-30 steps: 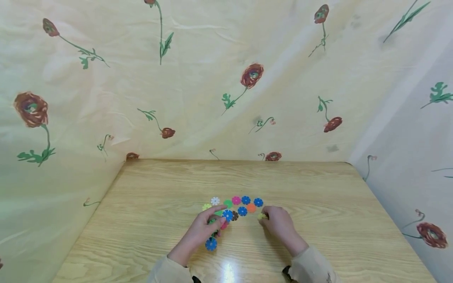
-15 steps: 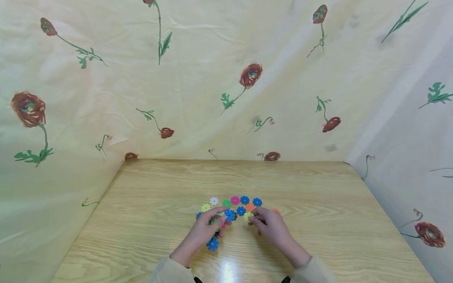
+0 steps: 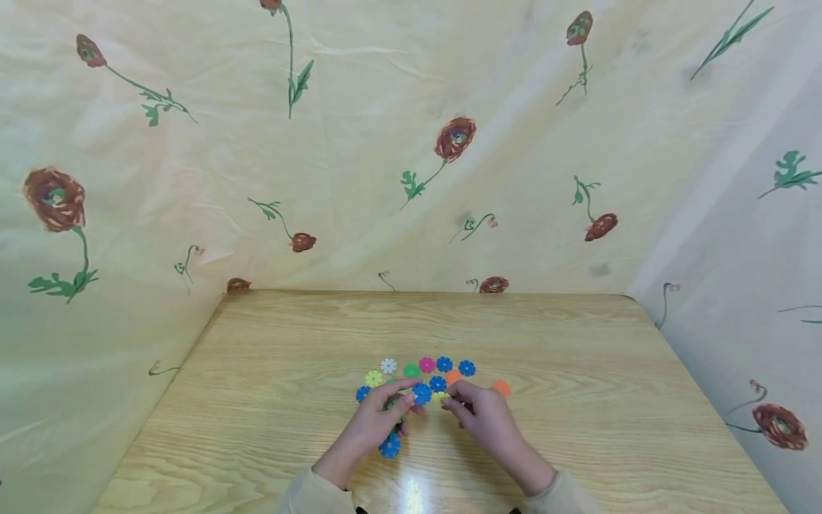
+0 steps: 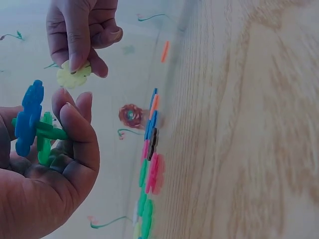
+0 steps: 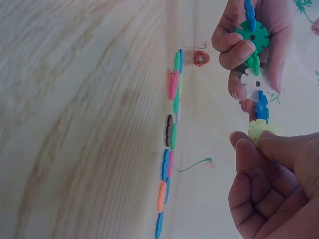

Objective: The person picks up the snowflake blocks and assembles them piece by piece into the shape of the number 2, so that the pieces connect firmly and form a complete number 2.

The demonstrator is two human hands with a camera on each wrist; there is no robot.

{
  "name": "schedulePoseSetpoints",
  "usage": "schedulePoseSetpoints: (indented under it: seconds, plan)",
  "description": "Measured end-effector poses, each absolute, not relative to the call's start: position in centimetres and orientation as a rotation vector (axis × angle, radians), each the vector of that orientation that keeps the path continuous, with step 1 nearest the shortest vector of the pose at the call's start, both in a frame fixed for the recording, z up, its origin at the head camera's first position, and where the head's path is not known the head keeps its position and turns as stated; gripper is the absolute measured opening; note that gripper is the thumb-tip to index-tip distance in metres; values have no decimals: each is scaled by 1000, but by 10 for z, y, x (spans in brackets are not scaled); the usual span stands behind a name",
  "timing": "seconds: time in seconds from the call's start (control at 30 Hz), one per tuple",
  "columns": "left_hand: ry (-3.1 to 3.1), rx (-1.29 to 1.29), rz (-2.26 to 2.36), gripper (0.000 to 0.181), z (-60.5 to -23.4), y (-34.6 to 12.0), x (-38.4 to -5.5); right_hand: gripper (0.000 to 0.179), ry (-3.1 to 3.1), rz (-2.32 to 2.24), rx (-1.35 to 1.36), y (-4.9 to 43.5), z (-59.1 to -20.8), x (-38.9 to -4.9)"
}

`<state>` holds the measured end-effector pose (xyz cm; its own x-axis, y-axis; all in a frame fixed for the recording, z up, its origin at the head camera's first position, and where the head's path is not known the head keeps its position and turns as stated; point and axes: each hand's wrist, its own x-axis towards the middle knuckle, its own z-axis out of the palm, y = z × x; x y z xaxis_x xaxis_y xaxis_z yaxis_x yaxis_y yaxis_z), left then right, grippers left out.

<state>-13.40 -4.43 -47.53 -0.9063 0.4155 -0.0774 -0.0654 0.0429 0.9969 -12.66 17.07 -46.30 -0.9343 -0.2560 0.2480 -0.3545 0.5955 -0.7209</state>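
My left hand [image 3: 375,414] grips a chain of interlocking plastic flower discs above the table. In the right wrist view the chain shows a green disc [image 5: 254,37], a white disc [image 5: 249,82] and a blue disc [image 5: 262,105] at the end nearest my right hand. Another blue disc [image 3: 389,446] hangs at the chain's near end. Between thumb and forefinger, my right hand [image 3: 484,414] pinches a pale yellow disc [image 4: 74,74]. The yellow disc's edge is right at the chain's blue end disc, and the fingers cover part of it.
Loose discs lie flat on the wooden table [image 3: 578,343] beyond the hands, among them white [image 3: 388,365], pink [image 3: 427,365] and several blue ones. An orange disc [image 3: 501,387] lies apart, right of the right hand. Flower-patterned cloth [image 3: 359,157] rises behind the table.
My right hand has moved left with the yellow disc, up to the chain's blue end disc, uncovering the orange disc at right. My left hand has shifted only slightly.
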Motion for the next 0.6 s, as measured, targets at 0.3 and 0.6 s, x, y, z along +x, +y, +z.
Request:
schedulePoseSetpoints:
  seconds: [0.3,0.6]
  plan:
    - [1971,335,1913,36,-474,-44,-132,20,-2664,1071,555,166,-465,-125]
    - [1946,394,1909,40,-476,-44,-133,21,-2583,907,597,160,-468,-123]
